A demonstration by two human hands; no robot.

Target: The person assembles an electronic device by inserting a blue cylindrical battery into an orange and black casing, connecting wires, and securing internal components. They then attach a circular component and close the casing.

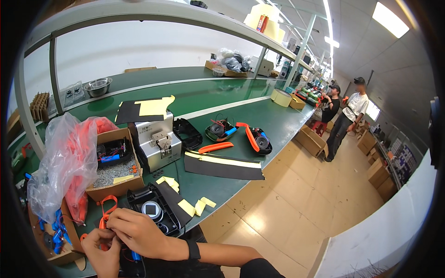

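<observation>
At the lower left, my left hand (pixel 101 252) and my right hand (pixel 139 231) meet with fingers closed in a pinch. Between them is an orange plastic strip (pixel 105 214), whose looped upper end rises above the fingers. The exact spot they grip is hidden. Beneath my right wrist a dark housing with a blue cylindrical cell (pixel 135 255) shows in part. Just beyond my right hand lies an open black plastic shell (pixel 172 214) with a round, silver-ringed part (pixel 152 210) in it.
A cardboard box of screws (pixel 113 187) carries another black housing. Behind stands a grey-white machine (pixel 160 143). Clear and red plastic bags (pixel 69 162) hang at left over a box of blue cells (pixel 58 234). Speaker housings (pixel 221 129) lie along the green bench (pixel 222 178). Two people are farther off.
</observation>
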